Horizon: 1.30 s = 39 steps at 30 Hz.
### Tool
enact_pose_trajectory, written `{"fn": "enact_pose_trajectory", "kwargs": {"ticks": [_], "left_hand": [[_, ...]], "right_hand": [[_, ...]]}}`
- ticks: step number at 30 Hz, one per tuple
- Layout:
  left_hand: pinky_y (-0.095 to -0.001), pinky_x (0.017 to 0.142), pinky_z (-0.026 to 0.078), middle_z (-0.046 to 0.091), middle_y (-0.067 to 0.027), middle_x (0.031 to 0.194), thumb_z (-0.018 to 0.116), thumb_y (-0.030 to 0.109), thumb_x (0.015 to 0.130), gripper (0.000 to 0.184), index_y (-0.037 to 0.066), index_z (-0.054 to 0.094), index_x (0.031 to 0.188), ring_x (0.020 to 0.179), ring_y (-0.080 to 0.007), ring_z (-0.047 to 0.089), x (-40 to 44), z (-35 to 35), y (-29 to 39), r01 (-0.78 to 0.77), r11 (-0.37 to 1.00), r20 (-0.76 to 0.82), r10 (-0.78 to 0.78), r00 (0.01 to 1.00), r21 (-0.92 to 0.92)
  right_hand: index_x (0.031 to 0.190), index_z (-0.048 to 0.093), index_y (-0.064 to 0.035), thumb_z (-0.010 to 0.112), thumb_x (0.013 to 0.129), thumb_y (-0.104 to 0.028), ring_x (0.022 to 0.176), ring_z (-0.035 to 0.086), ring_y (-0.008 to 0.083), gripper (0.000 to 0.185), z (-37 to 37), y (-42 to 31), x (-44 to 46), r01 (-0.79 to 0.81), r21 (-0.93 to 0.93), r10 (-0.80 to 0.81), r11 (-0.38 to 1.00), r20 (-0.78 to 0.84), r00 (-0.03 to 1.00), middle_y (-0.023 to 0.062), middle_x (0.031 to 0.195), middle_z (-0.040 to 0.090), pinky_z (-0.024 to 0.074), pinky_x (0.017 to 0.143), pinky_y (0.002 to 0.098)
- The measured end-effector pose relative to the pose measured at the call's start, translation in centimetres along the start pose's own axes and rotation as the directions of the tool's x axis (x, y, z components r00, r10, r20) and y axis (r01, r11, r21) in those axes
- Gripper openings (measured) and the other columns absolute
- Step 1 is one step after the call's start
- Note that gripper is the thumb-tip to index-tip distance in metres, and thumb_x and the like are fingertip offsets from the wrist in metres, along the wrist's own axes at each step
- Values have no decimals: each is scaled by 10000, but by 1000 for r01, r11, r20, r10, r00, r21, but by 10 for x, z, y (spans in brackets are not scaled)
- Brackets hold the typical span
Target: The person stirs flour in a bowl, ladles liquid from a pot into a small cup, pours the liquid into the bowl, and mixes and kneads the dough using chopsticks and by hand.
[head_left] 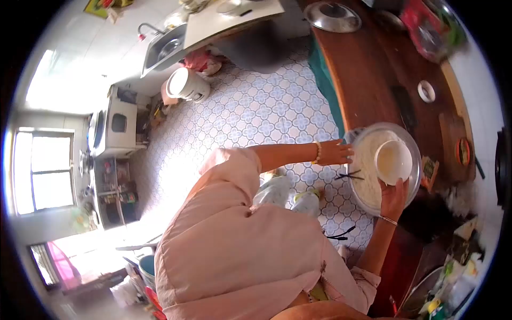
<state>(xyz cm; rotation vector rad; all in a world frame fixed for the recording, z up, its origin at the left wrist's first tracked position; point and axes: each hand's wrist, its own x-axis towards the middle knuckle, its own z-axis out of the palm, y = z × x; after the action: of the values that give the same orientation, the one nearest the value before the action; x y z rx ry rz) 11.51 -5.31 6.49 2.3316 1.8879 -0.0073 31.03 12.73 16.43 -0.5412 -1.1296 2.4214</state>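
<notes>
A large clear basin (413,194) on the brown table holds a pale, flour-like powder (365,154). Over the powder, my right hand (393,198) grips the near edge of a white bowl (401,166), which has something pale yellow inside. My left hand (337,152), with a beaded bracelet at its wrist, is beside the basin's left rim; its fingers are apart and hold nothing. Thin dark sticks (349,176) show at that rim, just below my left hand.
The brown table (362,80) bears a metal lid (333,17), a white tape roll (426,91) and a red plastic bag (421,32). Across the tiled floor (256,112) are a white bucket (188,85) and a sink (169,47). Assorted items crowd the lower right.
</notes>
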Motion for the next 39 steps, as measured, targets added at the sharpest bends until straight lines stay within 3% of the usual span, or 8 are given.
{"fn": "enact_pose_trajectory", "kwargs": {"ticks": [7,10,11,13,20,29,32,39], "left_hand": [[-437,966,362,352,-135,1319,685,205,698,640,113,405,1266,1258,-305,306,-227,54,-21,555,815,-131,-577,807,-167],[-415,952,374,360,-143,1310,690,242,696,645,117,415,1266,1232,-307,340,-372,84,-1,716,672,-11,-731,683,-189],[-416,970,356,343,-163,1332,668,236,715,629,123,411,1278,1235,-316,335,-396,97,7,778,578,121,-778,617,-246],[-432,1001,327,329,-190,1345,632,200,737,585,103,419,1274,1253,-348,304,-475,120,26,822,431,171,-839,517,-373],[-410,997,338,330,-200,1347,618,174,758,539,94,438,1260,1235,-361,331,-625,118,71,854,68,240,-946,220,-516],[-398,987,351,361,-217,1322,635,162,752,517,69,464,1231,1209,-367,363,-715,124,1,786,-38,230,-964,134,-618],[-398,982,359,368,-223,1322,634,163,755,515,67,463,1232,1203,-375,374,-755,128,-31,760,-166,263,-965,7,-628],[-412,966,376,382,-216,1314,647,164,749,496,70,486,1209,1197,-374,389,-835,125,-81,677,-317,309,-941,-139,-664]], "right_hand": [[1317,292,-71,529,867,-149,1130,467,287,514,112,67,24,-35,42,26,998,209,978,136,1286,402,484,859,421],[1270,385,-64,528,874,-192,1129,462,307,440,189,128,22,-105,46,87,993,286,954,152,1278,426,459,875,464],[1270,385,-64,528,874,-192,1129,462,307,440,202,140,30,-113,34,98,993,294,951,152,1278,426,459,875,464],[1254,407,-57,532,874,-194,1116,476,308,423,258,185,36,-237,55,207,970,329,921,148,1269,439,469,865,465],[1163,477,-82,554,864,-161,1043,536,260,318,438,300,75,-480,6,404,877,531,745,112,1158,516,500,835,449],[1154,486,-89,593,833,-195,988,564,237,355,630,412,165,-501,-165,479,850,637,604,77,1092,548,519,802,434],[1162,477,-74,600,827,-198,973,567,235,378,676,459,224,-544,-205,532,814,640,554,95,1091,544,521,801,435],[1131,485,-58,622,815,-216,976,561,245,379,796,522,300,-581,-283,602,763,636,482,111,1072,544,527,792,429]]}}
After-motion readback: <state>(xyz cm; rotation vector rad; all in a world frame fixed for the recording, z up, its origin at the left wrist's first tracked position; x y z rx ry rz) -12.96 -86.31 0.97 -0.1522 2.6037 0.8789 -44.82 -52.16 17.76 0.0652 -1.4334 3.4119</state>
